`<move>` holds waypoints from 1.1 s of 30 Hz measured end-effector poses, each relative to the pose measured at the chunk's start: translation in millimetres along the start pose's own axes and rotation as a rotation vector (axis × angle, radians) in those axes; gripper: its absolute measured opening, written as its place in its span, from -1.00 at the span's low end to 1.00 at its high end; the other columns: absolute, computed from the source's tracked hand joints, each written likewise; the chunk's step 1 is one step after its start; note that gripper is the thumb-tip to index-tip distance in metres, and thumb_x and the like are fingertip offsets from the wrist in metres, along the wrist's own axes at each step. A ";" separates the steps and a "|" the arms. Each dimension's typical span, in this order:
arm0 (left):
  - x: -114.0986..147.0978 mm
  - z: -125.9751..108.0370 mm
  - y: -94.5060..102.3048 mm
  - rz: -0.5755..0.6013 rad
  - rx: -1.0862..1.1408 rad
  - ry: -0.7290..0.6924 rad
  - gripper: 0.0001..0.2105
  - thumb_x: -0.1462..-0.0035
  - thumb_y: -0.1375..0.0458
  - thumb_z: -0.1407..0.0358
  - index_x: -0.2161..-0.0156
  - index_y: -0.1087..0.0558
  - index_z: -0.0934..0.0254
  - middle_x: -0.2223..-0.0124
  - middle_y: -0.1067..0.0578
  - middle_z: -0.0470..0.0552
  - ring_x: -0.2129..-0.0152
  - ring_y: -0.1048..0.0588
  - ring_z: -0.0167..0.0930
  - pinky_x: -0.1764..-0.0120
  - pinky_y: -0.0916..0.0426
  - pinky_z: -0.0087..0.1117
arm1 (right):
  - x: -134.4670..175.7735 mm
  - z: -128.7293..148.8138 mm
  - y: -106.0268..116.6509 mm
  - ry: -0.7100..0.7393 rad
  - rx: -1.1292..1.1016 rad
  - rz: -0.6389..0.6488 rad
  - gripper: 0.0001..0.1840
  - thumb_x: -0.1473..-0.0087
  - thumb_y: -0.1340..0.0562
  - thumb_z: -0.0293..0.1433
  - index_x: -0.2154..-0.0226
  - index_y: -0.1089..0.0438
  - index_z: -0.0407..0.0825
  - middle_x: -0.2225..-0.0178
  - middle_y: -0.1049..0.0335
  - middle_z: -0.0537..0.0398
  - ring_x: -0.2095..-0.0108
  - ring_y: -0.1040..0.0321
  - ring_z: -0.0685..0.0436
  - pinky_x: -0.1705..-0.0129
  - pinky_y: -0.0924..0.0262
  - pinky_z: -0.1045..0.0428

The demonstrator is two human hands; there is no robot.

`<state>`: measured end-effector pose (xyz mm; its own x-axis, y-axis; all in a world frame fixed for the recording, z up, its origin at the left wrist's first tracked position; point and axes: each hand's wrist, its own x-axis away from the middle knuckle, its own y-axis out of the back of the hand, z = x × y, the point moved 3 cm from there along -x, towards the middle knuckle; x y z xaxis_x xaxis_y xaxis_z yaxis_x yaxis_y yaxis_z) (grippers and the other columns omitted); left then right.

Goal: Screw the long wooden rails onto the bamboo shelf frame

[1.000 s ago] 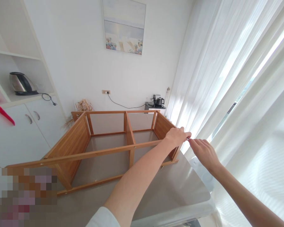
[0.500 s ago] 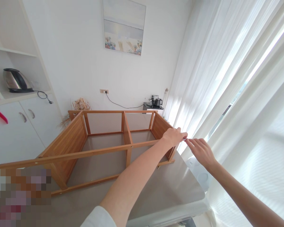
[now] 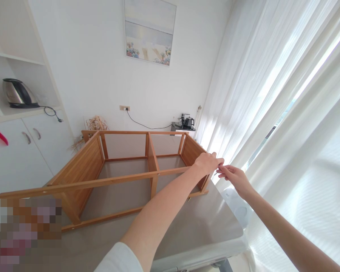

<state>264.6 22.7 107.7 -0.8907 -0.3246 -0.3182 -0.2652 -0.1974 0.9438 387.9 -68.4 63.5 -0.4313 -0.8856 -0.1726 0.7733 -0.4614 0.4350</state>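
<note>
A brown wooden shelf frame (image 3: pixel 110 180) lies on its side across the table, with slatted panels at both ends and a divider in the middle. At its right-hand end, my left hand (image 3: pixel 207 163) is closed over the corner of the near rail. My right hand (image 3: pixel 235 178) meets it there, thumb and fingers pinched together by the left fingertips. Something thin and dark shows at the right fingertips, too small to name. A small metal piece (image 3: pixel 189 200) sticks out of the lower rail below my left forearm.
The grey table (image 3: pixel 204 226) ends in a rounded corner at right, near white curtains (image 3: pixel 308 181). Pixelated shapes cover the lower left. Behind are a coffee maker (image 3: pixel 189 122), dried plants (image 3: pixel 96 124) and a kettle (image 3: pixel 18 93) on a cabinet shelf.
My right hand has turned and shifted slightly left, its fingers now curled beneath the left fingertips. My left hand stays on the frame's corner.
</note>
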 end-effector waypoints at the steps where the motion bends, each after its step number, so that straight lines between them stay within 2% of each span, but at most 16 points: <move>1: 0.0 -0.2 0.4 0.001 -0.003 -0.003 -0.76 -0.36 0.07 0.24 0.01 -0.41 0.11 0.08 -0.43 0.09 0.24 -0.53 -0.26 0.26 -0.39 -0.27 | -0.7 -1.7 -0.6 -0.040 -0.063 0.010 -0.49 -0.04 -0.27 0.08 0.32 -0.51 -0.05 0.21 -0.57 -0.09 0.27 -0.51 -0.21 0.37 -0.24 0.00; 4: 0.9 -0.8 2.2 0.007 -0.014 -0.009 -0.74 -0.37 0.08 0.22 0.00 -0.41 0.13 0.07 -0.43 0.10 0.24 -0.53 -0.26 0.25 -0.39 -0.27 | -1.0 -4.5 -0.7 -0.076 -0.116 -0.006 -0.47 0.01 -0.31 0.09 0.33 -0.52 -0.07 0.21 -0.57 -0.12 0.25 -0.51 -0.22 0.37 -0.23 0.01; 8: 1.8 -1.0 2.9 0.002 -0.010 -0.003 -0.75 -0.36 0.07 0.19 0.00 -0.40 0.11 0.06 -0.43 0.08 0.24 -0.53 -0.25 0.28 -0.39 -0.27 | 6.4 1.2 0.8 0.000 0.008 -0.065 -0.51 -0.06 -0.26 0.07 0.36 -0.49 -0.03 0.29 -0.58 -0.05 0.29 -0.53 -0.22 0.35 -0.25 0.00; 13: 0.0 -0.5 -0.7 -0.015 -0.002 -0.010 -0.77 -0.37 0.06 0.20 0.03 -0.41 0.10 0.10 -0.43 0.05 0.29 -0.53 -0.27 0.30 -0.40 -0.27 | 17.6 8.6 8.3 0.245 0.417 -0.164 -0.61 -0.21 -0.13 -0.01 0.34 -0.43 0.04 0.37 -0.57 0.09 0.32 -0.52 -0.18 0.29 -0.26 -0.01; 18: 0.0 0.2 -1.4 -0.031 0.000 -0.010 -0.78 -0.36 0.04 0.18 0.04 -0.41 0.09 0.11 -0.43 0.04 0.28 -0.53 -0.27 0.30 -0.39 -0.29 | 15.5 2.2 7.7 0.539 0.804 -0.197 -0.64 -0.34 0.00 -0.13 0.30 -0.39 0.05 0.33 -0.54 0.06 0.33 -0.44 -0.19 0.30 -0.17 -0.03; 23: 0.0 0.4 -1.1 -0.029 0.000 -0.018 -0.77 -0.36 0.04 0.17 0.03 -0.41 0.08 0.12 -0.43 0.04 0.25 -0.53 -0.26 0.29 -0.39 -0.29 | 13.2 3.0 4.3 0.680 0.917 -0.244 -0.66 -0.37 0.02 -0.22 0.33 -0.35 0.03 0.45 -0.48 0.09 0.48 -0.33 -0.13 0.33 -0.10 -0.01; 29: -0.2 0.4 -0.4 -0.018 0.008 -0.013 -0.77 -0.36 0.04 0.17 0.01 -0.40 0.09 0.10 -0.43 0.05 0.25 -0.53 -0.27 0.28 -0.40 -0.28 | 12.0 4.8 2.5 0.752 0.998 -0.269 -0.70 -0.37 -0.01 -0.31 0.32 -0.34 -0.01 0.50 -0.41 0.11 0.51 -0.28 -0.08 0.30 -0.07 0.00; 33: 0.6 0.0 1.0 -0.012 0.020 -0.014 -0.78 -0.36 0.04 0.19 0.02 -0.41 0.09 0.10 -0.43 0.05 0.25 -0.53 -0.27 0.28 -0.40 -0.28 | 12.5 5.5 2.2 0.863 1.122 -0.252 -0.73 -0.33 0.00 -0.47 0.32 -0.37 -0.05 0.53 -0.35 0.10 0.49 -0.27 -0.08 0.30 -0.02 -0.01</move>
<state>263.7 22.3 108.4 -0.8925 -0.3096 -0.3281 -0.2830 -0.1823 0.9417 381.6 -80.2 67.1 0.2267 -0.7313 -0.6433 -0.2228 -0.6819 0.6967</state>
